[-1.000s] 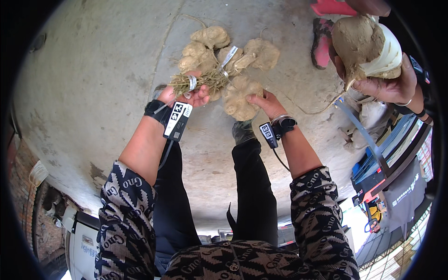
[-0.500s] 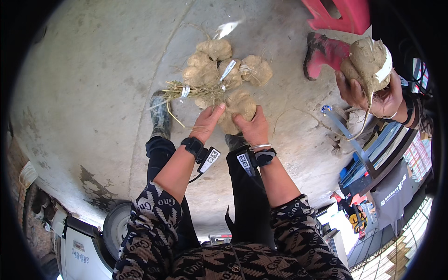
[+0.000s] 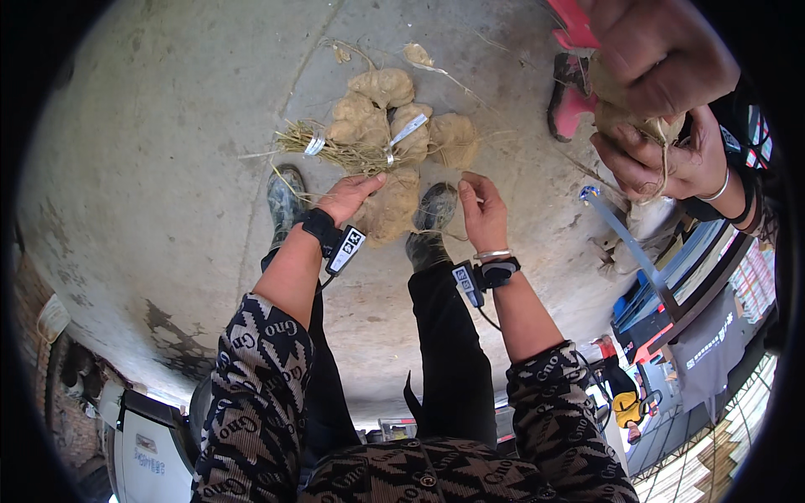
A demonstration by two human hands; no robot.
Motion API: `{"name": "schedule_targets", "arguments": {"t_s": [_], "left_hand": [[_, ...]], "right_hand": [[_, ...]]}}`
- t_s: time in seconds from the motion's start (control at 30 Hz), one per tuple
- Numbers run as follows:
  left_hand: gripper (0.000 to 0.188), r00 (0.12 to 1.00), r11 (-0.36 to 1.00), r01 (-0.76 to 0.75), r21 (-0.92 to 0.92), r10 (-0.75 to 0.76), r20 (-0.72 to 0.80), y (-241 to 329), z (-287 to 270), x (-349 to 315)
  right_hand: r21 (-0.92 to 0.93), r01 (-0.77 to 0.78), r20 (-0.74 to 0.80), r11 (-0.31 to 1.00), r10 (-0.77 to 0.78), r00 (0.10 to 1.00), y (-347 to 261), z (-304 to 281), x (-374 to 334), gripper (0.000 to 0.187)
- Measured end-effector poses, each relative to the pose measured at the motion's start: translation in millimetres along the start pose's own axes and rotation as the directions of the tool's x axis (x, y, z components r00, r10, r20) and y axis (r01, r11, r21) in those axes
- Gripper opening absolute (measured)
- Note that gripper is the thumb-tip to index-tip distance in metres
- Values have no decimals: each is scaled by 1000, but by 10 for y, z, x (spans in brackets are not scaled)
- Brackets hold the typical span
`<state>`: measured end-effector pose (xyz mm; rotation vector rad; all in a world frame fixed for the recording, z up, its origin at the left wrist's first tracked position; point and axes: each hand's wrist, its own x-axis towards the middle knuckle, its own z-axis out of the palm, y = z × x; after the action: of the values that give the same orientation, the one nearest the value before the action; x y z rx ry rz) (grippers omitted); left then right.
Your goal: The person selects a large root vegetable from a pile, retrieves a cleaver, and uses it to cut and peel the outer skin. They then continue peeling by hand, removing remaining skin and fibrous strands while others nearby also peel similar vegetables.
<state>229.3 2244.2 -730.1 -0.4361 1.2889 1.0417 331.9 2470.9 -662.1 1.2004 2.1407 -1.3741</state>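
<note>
Several big, lumpy tan tubers lie clustered on the concrete floor in front of my boots. The nearest tuber sits between my feet, with my left hand closed at its upper left side, thumb against it. Just above that hand, a bundle of dry straw-like stems, bound with whitish ties, lies across the tubers. My right hand is raised off to the right, apart from the tuber, with thumb and fingertips pinched together. Whatever thin thing it may pinch is too small to make out.
At upper right, a co-worker's hands hold another tuber, above a pink boot. A bluish metal bar slants below them. My boots flank the near tuber. A white vehicle stands at lower left.
My right hand has left the near tuber and moved right; my left hand shifted slightly left. The near tuber sits turned and lower. The co-worker's second hand has come over their tuber.
</note>
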Motion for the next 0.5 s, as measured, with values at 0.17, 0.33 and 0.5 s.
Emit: {"name": "schedule_targets", "arguments": {"t_s": [0.17,0.33,0.5], "left_hand": [[49,990,990,73,-122,-57,133,24,-254,35],[46,989,998,-23,53,15,145,33,-292,-11],[38,989,994,-65,83,53,138,-47,-142,-93]], "right_hand": [[-238,248,66,939,-239,969,233,168,577,24],[-343,381,148,859,-352,924,327,535,880,30],[-143,14,303,990,31,953,45,696,1116,57]]}}
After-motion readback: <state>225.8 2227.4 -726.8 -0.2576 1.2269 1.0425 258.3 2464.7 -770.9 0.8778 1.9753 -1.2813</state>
